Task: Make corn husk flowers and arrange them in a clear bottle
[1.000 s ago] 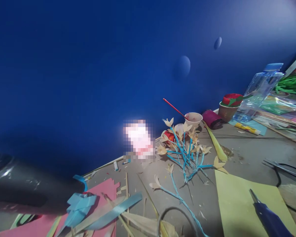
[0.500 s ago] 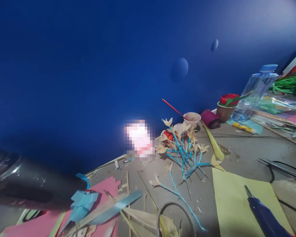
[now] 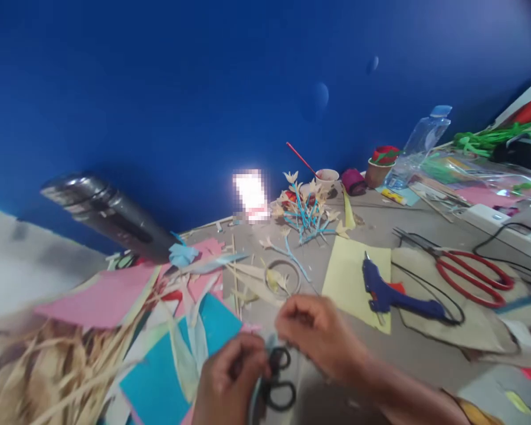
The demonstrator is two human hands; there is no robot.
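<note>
My left hand (image 3: 235,375) is at the bottom middle with its fingers curled into a pinch. Just right of it, my right hand (image 3: 321,330) also has thumb and fingers pressed together. Whatever the two hands pinch is too small and blurred to make out. Black scissor handles (image 3: 283,395) show beside my left fingers, and I cannot tell whether they touch. Beyond my right hand lies a roll of tape (image 3: 271,288) seen as a ring. A blue-stemmed paper flower (image 3: 297,260) lies behind it, close to a bunch of similar flowers (image 3: 307,221).
A blue glue gun (image 3: 400,304) rests on yellow paper (image 3: 343,277), with red-handled scissors (image 3: 475,277) to its right. Blue paper (image 3: 159,372), pale strips and dried husks (image 3: 57,366) cover the left. A dark flask (image 3: 115,215), paper cup (image 3: 327,176) and bottle (image 3: 425,141) stand near the wall.
The view has tipped down and pulled back, so the objects appear higher and smaller. Both my hands have come into view at the bottom, along with the black scissor handles.
</note>
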